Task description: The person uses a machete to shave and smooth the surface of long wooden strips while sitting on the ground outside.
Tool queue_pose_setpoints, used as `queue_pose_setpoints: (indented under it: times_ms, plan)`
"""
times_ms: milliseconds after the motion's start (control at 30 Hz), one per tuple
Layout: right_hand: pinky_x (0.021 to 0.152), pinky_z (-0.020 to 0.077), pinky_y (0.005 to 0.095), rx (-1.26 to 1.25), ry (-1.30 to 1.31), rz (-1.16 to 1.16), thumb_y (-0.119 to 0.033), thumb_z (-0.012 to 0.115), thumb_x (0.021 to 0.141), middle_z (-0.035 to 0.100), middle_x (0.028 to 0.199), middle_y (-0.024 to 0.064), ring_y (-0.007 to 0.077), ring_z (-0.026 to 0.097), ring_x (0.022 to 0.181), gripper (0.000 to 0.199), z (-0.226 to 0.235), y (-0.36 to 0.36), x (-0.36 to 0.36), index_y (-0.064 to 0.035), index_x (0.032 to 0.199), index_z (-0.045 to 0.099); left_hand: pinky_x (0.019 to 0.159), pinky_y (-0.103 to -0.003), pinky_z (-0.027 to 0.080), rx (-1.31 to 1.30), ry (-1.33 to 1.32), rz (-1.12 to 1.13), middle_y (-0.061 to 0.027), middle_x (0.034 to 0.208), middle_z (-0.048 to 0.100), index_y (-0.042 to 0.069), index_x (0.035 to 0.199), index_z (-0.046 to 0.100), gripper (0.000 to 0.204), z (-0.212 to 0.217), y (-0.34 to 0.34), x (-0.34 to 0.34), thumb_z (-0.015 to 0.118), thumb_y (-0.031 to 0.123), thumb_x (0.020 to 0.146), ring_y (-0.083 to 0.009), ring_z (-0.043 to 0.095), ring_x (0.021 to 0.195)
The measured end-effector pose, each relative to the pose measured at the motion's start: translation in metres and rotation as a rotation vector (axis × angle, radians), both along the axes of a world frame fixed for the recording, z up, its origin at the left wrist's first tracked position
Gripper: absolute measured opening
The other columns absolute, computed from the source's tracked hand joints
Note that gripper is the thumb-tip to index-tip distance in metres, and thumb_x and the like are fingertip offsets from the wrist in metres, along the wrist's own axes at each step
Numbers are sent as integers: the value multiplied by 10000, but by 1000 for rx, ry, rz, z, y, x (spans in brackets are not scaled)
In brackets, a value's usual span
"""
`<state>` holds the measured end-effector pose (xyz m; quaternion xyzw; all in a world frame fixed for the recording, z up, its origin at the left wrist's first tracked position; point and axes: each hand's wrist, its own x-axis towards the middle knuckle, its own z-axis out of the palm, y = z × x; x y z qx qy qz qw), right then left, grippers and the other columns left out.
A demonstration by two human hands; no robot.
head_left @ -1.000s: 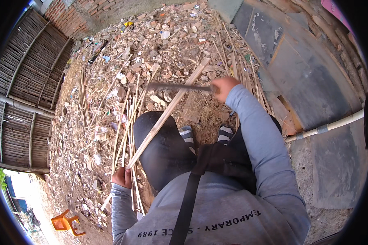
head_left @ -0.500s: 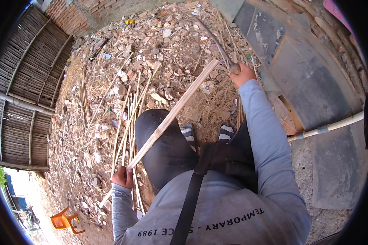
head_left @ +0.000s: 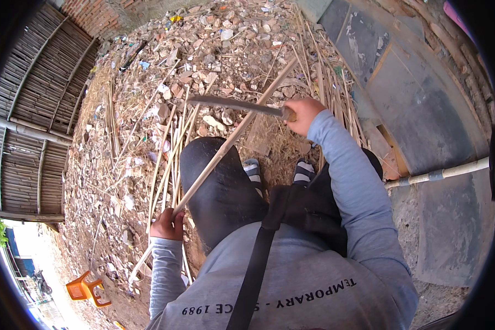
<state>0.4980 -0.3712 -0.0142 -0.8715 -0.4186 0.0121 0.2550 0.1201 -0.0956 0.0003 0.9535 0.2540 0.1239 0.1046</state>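
Note:
My left hand (head_left: pixel 166 226) is closed round the lower part of a long pale bamboo strip (head_left: pixel 214 159), which slants up and to the right across my left thigh. Its tail end sticks out below the hand. In my right hand (head_left: pixel 306 115) is the wooden handle of a machete (head_left: pixel 231 104), its dark, slightly curved blade pointing left. The blade crosses over the upper part of the strip; whether they touch I cannot tell. Beside my left leg lie several thin bamboo strips (head_left: pixel 160 181) on the ground.
Broken brick and stone rubble (head_left: pixel 203 66) covers the ground ahead. More split strips (head_left: pixel 335 99) lie beyond my right hand, next to dark flat panels (head_left: pixel 423 104). A pole (head_left: pixel 456 171) is at the right, a woven bamboo wall (head_left: pixel 33 77) at the left, an orange plastic chair (head_left: pixel 82 288) lower left.
The machete has swung from pointing up and away to lying leftward across the strip, my right hand moving left and slightly nearer. The strip has turned about its length; my right knee has moved outward.

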Motion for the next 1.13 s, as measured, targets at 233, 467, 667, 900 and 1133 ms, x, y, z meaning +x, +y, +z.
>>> queue_pose_setpoints:
  times_ms: [233,467,667,900,1133]
  plan:
    - [708,507,447,-91,55,8,-228,686,692,651,816,176,380,630,805,314,-5,11,-10,-82,966,635,576,-456,480,-66,18,-53,-161,722,627,50,944,609,172,-5,-5,2,638,194,854,-372,617,643]
    - [736,511,445,-97,104,-105,-225,693,682,652,826,190,371,635,821,375,9,-1,-1,-72,1022,645,653,-460,488,-121,-18,-103,-181,854,624,27,1028,583,228,-14,-4,1,607,189,869,-387,611,757]
    - [756,510,447,-177,69,56,-207,686,663,650,847,199,381,629,841,376,2,6,-7,-65,1009,646,672,-493,488,-97,108,-33,-213,858,626,37,1001,557,284,-13,-7,8,604,293,886,-428,607,789]
    - [760,513,441,-111,126,-123,-203,681,669,651,839,197,379,632,840,361,-5,11,0,-60,998,648,575,-529,452,-149,229,-34,-241,660,591,41,832,530,415,-10,5,15,522,446,924,-463,584,644]
    - [728,505,409,-212,300,-75,-179,653,685,662,847,197,332,654,805,301,-1,20,0,-36,950,655,561,-520,449,-235,204,-93,-239,628,576,33,772,529,484,-21,18,16,502,489,929,-461,581,628]
